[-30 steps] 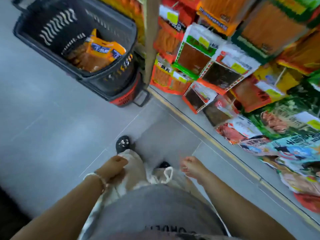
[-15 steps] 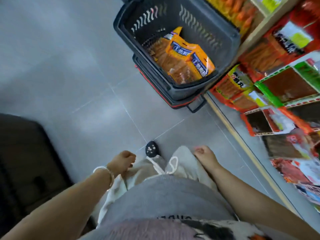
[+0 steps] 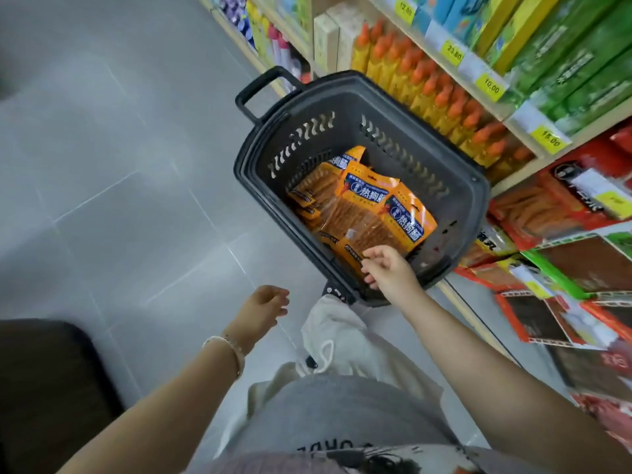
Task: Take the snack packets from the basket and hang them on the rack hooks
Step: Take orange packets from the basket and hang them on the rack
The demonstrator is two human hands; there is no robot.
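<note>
While your right hand [image 3: 390, 268] reaches down over the near rim of the dark grey shopping basket [image 3: 477, 213], its fingers [image 3: 369, 266] are bent and meet the lower edge of the nearest orange snack packet [image 3: 367, 230]. You cannot tell whether they have closed on it or only touch it. That packet lies on top of a loose pile of orange snack packets [image 3: 318, 189] in the bottom of the basket, blue labels turned towards the shelf side. The basket stands on the grey tiled floor [image 3: 119, 172] just beside the shelving, with its black handle [image 3: 260, 88] at the far end.

Your left hand [image 3: 263, 307] hangs over the floor, well apart from the basket, with fingers loosely curled and holding nothing; a pale bracelet [image 3: 227, 348] sits on that wrist.

To your right, red and green packets [image 3: 554, 302] fill the lower display. Above them a shelf carries yellow bottles [image 3: 441, 97] with orange caps, behind yellow price tags [image 3: 492, 86].
</note>
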